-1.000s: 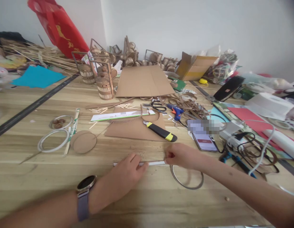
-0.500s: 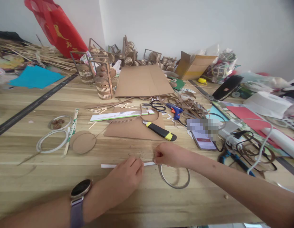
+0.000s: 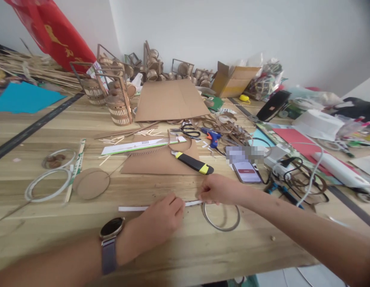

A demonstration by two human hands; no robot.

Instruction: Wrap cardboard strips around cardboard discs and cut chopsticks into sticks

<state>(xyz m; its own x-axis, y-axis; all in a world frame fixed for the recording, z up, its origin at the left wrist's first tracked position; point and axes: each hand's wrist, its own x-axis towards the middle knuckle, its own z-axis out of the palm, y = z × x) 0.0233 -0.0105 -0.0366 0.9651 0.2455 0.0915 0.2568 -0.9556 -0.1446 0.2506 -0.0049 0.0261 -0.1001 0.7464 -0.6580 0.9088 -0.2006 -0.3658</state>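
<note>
A thin white strip (image 3: 133, 208) lies flat on the wooden table (image 3: 83, 247). My left hand (image 3: 161, 219), with a watch on its wrist, presses down on the strip's middle with closed fingers. At the strip's right end my right hand (image 3: 217, 190) pinches it. A thin ring (image 3: 221, 217) lies on the table just below my right hand. A yellow and black utility knife (image 3: 192, 162) rests on a brown cardboard piece (image 3: 157, 162) beyond the hands.
A phone (image 3: 247, 172), blue glue gun (image 3: 213, 136), scissors (image 3: 187, 130) and cables (image 3: 304, 179) lie to the right. A cardboard disc (image 3: 92, 184), white ring (image 3: 45, 190) and green ruler (image 3: 143, 145) are left. Cardboard lanterns (image 3: 117, 105) and a flat sheet (image 3: 169, 99) stand farther back.
The white strip has slid leftward under my left hand, more of it showing on the left. Both hands stayed on it, and the view has turned a little.
</note>
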